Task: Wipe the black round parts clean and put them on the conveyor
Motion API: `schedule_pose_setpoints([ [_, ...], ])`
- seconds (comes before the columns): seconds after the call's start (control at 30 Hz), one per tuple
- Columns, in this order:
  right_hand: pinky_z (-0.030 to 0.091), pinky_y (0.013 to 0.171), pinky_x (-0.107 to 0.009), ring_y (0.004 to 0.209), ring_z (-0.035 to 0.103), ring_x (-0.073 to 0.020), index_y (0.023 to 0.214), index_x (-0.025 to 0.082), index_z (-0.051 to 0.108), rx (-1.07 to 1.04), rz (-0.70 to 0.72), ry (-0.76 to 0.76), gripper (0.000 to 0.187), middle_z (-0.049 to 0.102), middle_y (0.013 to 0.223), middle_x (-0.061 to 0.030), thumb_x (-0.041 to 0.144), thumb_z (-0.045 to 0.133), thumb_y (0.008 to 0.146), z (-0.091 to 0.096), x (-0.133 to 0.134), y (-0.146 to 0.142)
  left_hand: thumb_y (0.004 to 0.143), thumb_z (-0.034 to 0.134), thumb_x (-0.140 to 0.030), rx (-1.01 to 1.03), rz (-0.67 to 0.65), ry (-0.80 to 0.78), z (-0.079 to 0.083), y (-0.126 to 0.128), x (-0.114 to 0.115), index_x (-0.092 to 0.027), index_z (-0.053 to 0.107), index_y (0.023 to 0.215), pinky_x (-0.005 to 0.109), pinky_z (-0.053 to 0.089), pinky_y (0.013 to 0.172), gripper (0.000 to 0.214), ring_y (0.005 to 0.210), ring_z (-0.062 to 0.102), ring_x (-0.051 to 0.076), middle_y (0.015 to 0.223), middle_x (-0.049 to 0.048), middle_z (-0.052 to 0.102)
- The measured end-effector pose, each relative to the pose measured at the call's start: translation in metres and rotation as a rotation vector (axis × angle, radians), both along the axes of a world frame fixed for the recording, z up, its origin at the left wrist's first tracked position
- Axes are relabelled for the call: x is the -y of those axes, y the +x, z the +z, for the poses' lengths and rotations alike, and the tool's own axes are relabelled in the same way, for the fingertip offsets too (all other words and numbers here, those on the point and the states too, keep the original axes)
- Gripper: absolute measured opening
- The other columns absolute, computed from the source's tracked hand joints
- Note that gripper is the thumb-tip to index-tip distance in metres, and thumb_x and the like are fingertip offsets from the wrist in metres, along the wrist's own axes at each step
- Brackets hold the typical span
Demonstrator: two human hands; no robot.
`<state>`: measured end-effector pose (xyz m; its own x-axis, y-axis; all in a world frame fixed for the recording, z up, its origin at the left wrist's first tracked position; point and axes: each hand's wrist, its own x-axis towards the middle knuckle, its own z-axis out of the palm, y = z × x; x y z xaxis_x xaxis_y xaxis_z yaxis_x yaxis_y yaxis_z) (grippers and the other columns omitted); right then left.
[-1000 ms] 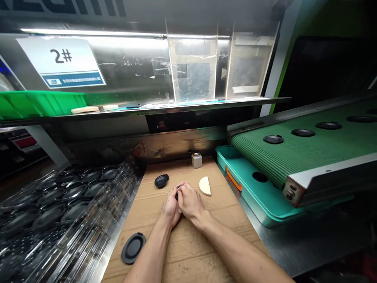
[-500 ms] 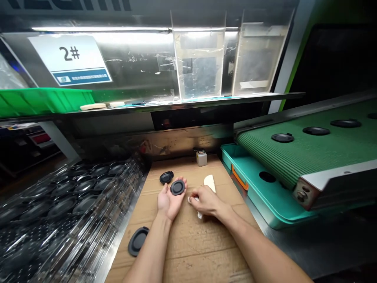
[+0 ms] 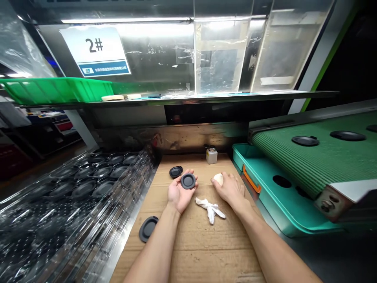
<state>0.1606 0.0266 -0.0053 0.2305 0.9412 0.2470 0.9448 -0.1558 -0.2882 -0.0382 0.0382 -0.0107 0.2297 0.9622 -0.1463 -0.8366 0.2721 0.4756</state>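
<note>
My left hand (image 3: 182,194) is palm up over the cardboard, holding a black round plastic lid (image 3: 187,181) on its fingers. Farther right, the fingers of my right hand (image 3: 231,189) close over a cream-coloured pad (image 3: 218,179), which they partly hide. Between my hands a crumpled white cloth (image 3: 211,208) lies on the cardboard (image 3: 212,251). Just behind my left hand rests a second black lid (image 3: 176,171). A third, larger black lid (image 3: 148,228) lies by my left forearm, which covers part of it.
Clear trays of black lids (image 3: 100,173) stand on the left. A small white bottle (image 3: 211,155) is at the back of the cardboard. On the right, a green conveyor belt (image 3: 318,157) carries black lids above a teal bin (image 3: 291,224). A metal shelf (image 3: 182,100) crosses above, holding a green crate (image 3: 59,91).
My right hand has let go of the white cloth and moved right and slightly forward onto the cream pad. My left hand still holds the lid. The view has shifted left.
</note>
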Motion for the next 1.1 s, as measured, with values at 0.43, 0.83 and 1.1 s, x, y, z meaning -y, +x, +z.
schedule_pose_setpoints([
  [0.43, 0.038, 0.091, -0.032, 0.103, 0.050, -0.0211, 0.121, 0.024, 0.058, -0.253, 0.677, 0.311, 0.035, 0.056, 0.118, -0.0076, 0.033, 0.051, 0.088, 0.002, 0.018, -0.040, 0.088, 0.046, -0.025, 0.005, -0.008, 0.003, -0.002, 0.007, 0.002, -0.015, 0.057, 0.117, 0.046, 0.048, 0.094, 0.033, 0.110, 0.061, 0.027, 0.122, 0.0164, 0.061],
  [0.83, 0.033, 0.087, -0.031, 0.099, 0.048, -0.0227, 0.114, 0.023, 0.063, -0.051, 0.199, 0.169, 0.032, 0.060, 0.105, -0.0084, 0.035, 0.049, 0.088, -0.019, -0.011, 0.003, 0.087, 0.053, -0.029, -0.081, -0.099, -0.017, -0.006, 0.006, 0.002, -0.019, 0.051, 0.118, 0.042, 0.051, 0.084, 0.033, 0.102, 0.064, 0.026, 0.129, 0.0165, 0.056],
  [1.1, 0.032, 0.086, -0.030, 0.097, 0.049, -0.0221, 0.114, 0.023, 0.063, -0.050, 0.205, 0.099, 0.035, 0.060, 0.103, -0.0080, 0.041, 0.048, 0.088, -0.033, -0.016, 0.003, 0.063, 0.081, -0.027, -1.064, 0.429, 0.543, -0.004, 0.031, 0.020, -0.025, 0.036, 0.137, 0.037, 0.038, 0.104, 0.087, 0.116, 0.055, 0.021, 0.120, 0.0092, 0.061],
])
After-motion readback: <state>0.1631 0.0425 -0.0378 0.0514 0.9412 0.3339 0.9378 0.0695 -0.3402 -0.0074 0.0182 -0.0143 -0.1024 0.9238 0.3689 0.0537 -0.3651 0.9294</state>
